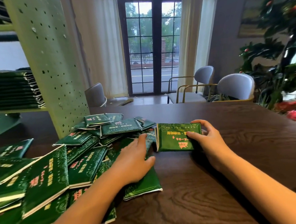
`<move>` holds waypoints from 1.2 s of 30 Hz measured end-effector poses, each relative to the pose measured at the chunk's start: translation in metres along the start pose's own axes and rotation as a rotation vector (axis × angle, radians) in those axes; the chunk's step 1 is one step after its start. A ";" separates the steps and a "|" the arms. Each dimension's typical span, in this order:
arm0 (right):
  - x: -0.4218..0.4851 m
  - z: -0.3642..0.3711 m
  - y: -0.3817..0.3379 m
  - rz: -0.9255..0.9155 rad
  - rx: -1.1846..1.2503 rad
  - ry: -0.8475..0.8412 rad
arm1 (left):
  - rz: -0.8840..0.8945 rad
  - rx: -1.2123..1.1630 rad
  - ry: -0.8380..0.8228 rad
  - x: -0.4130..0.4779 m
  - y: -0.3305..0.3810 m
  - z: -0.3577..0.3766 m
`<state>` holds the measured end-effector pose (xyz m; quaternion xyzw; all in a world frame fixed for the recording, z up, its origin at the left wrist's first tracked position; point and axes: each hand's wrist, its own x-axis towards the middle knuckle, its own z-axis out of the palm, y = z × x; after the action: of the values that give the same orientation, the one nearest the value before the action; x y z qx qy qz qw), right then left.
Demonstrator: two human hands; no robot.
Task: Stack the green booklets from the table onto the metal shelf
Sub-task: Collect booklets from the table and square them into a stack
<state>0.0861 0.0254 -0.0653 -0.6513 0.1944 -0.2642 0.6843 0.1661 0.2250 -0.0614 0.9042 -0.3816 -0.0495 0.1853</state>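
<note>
Green stack by your right hand: a small squared-up stack of glossy green booklets (177,137) with pink and yellow print lies flat on the table, its pale page edges facing your left hand.
Right hand: your right hand (208,140) grasps that stack, thumb on the top cover and fingers curled over its far right edge.
Left hand: your left hand (134,161) lies palm down with fingers straight and spread, resting on loose booklets just left of the stack; it grips nothing.
Under your left palm: one green booklet (144,186) juts out toward you.
Left of your left hand: a loose heap of green booklets (64,167) overlaps at all angles and runs to the frame edge.
Beneath both hands: a dark brown wood-grain table (216,190).
Beyond the heap, far left: a pale green perforated metal shelf (50,65) holds a tall shelved pile of green booklets (12,89).
Beyond your right hand: grey padded chairs (235,88) with brass-coloured frames, then a dark-framed glass door (151,43) between white curtains.
Far right: a blurred leafy plant (278,57) with red blossoms.
</note>
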 end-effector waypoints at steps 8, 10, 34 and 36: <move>0.003 0.001 0.002 0.006 -0.036 0.082 | -0.045 0.074 0.214 -0.004 0.006 -0.003; 0.001 0.002 0.001 0.009 -0.031 0.077 | -0.150 0.114 0.149 -0.004 0.005 -0.006; -0.045 0.050 -0.003 -0.356 -0.223 -0.365 | -0.232 -1.398 0.358 0.004 0.014 -0.010; -0.046 0.048 -0.003 -0.377 -0.286 -0.330 | -0.319 -1.513 0.423 0.009 0.008 -0.015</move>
<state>0.0796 0.0916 -0.0624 -0.8001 -0.0089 -0.2472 0.5465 0.1701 0.2181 -0.0440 0.5674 -0.0674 -0.1481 0.8072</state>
